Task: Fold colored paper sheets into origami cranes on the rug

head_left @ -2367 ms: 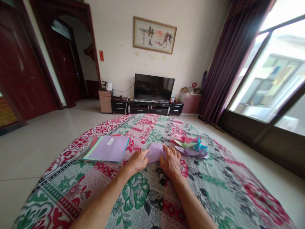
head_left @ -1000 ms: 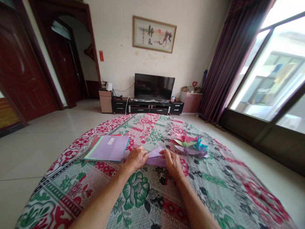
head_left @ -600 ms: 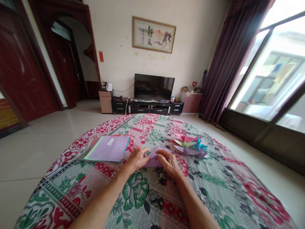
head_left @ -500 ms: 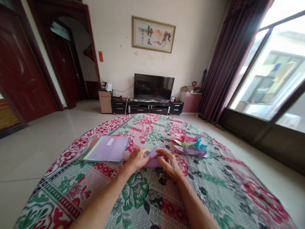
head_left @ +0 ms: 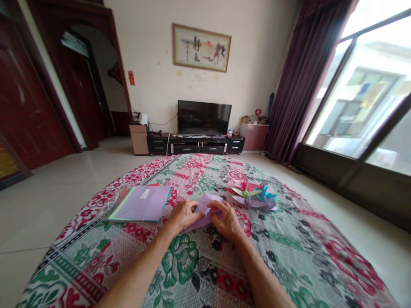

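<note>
A folded lilac paper point(head_left: 205, 205) lies on the round table's flowered cloth point(head_left: 199, 265) in front of me. My left hand point(head_left: 182, 215) pinches its left edge with curled fingers. My right hand point(head_left: 228, 220) grips its right side, fingers bent over the fold. Part of the sheet is hidden under both hands.
A stack of coloured paper sheets point(head_left: 139, 203) with a lilac one on top lies to the left. Several finished folded paper figures point(head_left: 253, 196) sit to the right. Beyond the table are a tiled floor, a TV point(head_left: 204, 117) on a low cabinet and a large window.
The lilac paper went from lying flat under my hands to being lifted and folded over; my fingers have shifted along its edge. The view has drifted slightly.
</note>
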`<state>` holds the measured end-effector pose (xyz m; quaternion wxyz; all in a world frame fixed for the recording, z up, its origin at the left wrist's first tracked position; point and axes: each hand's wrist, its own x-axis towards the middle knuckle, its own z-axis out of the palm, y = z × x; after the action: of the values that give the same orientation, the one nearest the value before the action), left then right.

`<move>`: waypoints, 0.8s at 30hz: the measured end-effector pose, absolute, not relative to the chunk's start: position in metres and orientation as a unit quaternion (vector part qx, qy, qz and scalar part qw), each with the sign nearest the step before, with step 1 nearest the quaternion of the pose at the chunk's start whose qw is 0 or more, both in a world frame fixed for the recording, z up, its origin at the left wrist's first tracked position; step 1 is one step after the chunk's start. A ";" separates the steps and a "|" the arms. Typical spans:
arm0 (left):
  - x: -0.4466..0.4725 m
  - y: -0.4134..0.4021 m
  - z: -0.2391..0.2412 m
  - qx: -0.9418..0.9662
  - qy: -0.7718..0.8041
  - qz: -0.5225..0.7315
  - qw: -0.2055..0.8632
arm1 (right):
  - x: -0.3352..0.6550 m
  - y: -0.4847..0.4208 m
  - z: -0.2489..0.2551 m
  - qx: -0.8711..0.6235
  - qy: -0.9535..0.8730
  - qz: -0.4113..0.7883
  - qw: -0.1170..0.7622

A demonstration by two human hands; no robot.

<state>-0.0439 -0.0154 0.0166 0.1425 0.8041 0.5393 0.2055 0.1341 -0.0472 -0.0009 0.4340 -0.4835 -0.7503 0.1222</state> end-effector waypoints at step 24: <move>-0.046 -0.011 0.014 0.783 0.577 0.204 0.109 | 0.129 -0.043 -0.012 -0.506 -0.762 0.048 0.401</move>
<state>-0.0458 -0.0109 0.0139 0.1086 0.7832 0.5770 0.2044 0.1295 -0.0432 -0.0121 0.4005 -0.5060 -0.7624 0.0476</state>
